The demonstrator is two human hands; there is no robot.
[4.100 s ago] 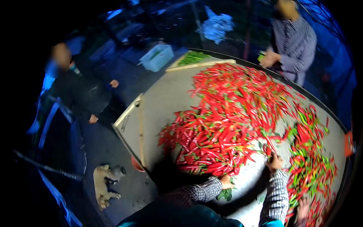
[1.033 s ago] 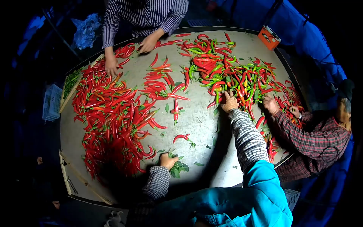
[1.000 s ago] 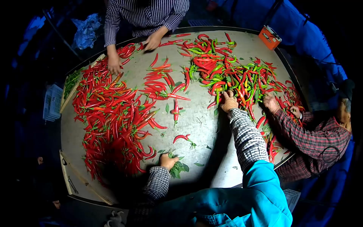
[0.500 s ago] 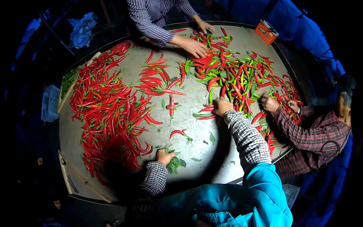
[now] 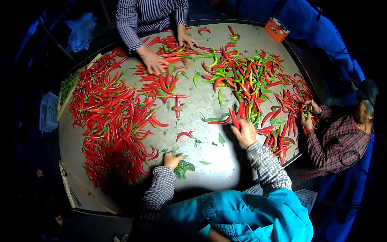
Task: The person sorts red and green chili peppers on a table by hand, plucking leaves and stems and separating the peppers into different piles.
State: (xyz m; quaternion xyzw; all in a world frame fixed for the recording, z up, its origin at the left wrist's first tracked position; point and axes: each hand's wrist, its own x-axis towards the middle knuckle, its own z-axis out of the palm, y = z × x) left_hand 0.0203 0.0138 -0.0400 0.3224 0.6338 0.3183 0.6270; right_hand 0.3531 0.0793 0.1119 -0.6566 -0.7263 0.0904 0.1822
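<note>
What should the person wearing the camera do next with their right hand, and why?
Perhaps carry the red peppers in the right hand over to the left heap: it looks almost entirely red, while the mixed heap ahead of that hand holds red and green.

A lane of grey tabletop [image 5: 197, 111] runs between a heap of red chilies [image 5: 109, 117] and a mixed red-and-green heap [image 5: 250, 78].
A lone chili [image 5: 185, 134] and loose leaves [image 5: 221, 139] dot the passage, flanked by the left hand [image 5: 172, 161] at a leafy sprig [image 5: 184, 168] and the right hand [image 5: 246, 133] gripping a red pepper [image 5: 234, 119]; a co-worker's hands [image 5: 154, 61] block its far end, while a plaid sleeve [image 5: 336, 145] crowds the table's right edge.
</note>
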